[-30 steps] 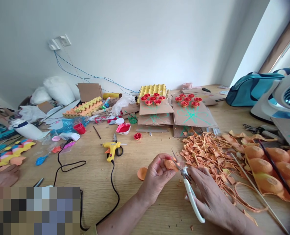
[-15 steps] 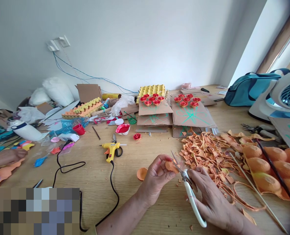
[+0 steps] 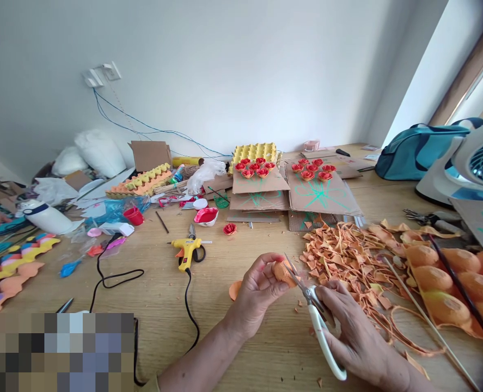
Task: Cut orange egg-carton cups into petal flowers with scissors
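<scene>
Between the thumb and fingers of my left hand [image 3: 257, 296] is a small orange egg-carton cup [image 3: 282, 272]. My right hand [image 3: 353, 326] grips a pair of scissors [image 3: 322, 343] with white handles, its fingers in the loops. The blades lie against the right side of the cup and point up and to the left. Partly behind my left wrist, an orange cut piece [image 3: 235, 290] rests on the table. A heap of orange scraps [image 3: 343, 261] spreads just beyond my right hand.
An orange egg tray [image 3: 441, 277] with a dark stick across it lies at right. Left of my hands is a yellow glue gun [image 3: 186, 253] with its cord. Red paper flowers [image 3: 260, 167] stand on cardboard [image 3: 323, 198] behind, near a red paint dish [image 3: 206, 216].
The cup has turned a little in my left fingers, and the scissors stay against it. At far left, another person's hand has moved back and a painted carton strip shows more fully.
</scene>
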The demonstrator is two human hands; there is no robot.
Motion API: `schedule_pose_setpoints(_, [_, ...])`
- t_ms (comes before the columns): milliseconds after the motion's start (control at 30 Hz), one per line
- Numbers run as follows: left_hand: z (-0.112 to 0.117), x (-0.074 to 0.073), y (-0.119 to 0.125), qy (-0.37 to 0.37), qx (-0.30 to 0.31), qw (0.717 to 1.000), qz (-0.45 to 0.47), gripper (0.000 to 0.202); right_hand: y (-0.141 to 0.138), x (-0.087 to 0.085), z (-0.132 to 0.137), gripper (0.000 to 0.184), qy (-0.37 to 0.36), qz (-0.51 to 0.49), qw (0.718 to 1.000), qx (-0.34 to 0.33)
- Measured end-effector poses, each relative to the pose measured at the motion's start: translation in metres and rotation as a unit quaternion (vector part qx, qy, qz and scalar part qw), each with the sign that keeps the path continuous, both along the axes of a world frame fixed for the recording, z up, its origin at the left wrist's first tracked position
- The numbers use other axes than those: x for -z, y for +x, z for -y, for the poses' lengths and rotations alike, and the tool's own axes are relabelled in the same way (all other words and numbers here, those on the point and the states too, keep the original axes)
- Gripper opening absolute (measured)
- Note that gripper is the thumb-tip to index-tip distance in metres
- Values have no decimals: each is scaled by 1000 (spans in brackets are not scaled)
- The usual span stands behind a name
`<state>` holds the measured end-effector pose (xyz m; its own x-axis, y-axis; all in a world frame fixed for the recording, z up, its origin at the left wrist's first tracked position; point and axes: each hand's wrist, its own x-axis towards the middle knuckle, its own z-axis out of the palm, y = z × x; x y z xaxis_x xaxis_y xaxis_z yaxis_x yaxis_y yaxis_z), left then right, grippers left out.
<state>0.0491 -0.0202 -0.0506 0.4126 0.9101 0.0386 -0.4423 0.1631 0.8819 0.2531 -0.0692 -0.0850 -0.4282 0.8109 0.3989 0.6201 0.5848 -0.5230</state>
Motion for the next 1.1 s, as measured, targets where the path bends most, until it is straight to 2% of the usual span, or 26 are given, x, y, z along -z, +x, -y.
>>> schedule_pose_setpoints(500, [-3,-4,-4,-2,-14,1000,-1,38,0,-1,3,19,-10,29,1000,6])
schedule_pose_setpoints(700, [-5,-4,-6,12,-14,1000,-12,38,-3,0,2,27,-32,21,999,37])
schedule_pose_setpoints(833, [-4,0,-5,-2,-4,1000,-4,39,-4,4,0,28,-81,-46,993,72])
schedule_pose_setpoints(933, [-3,4,-3,-10,3,1000,-3,39,-5,3,-1,28,-143,-130,978,85])
schedule_pose_setpoints(1000, [-2,6,-2,-9,12,1000,-8,39,-6,2,-2,28,-190,-212,956,73])
schedule_pose_setpoints(1100, [1,8,0,1,35,999,-19,38,-6,1,-3,26,-246,-348,904,34])
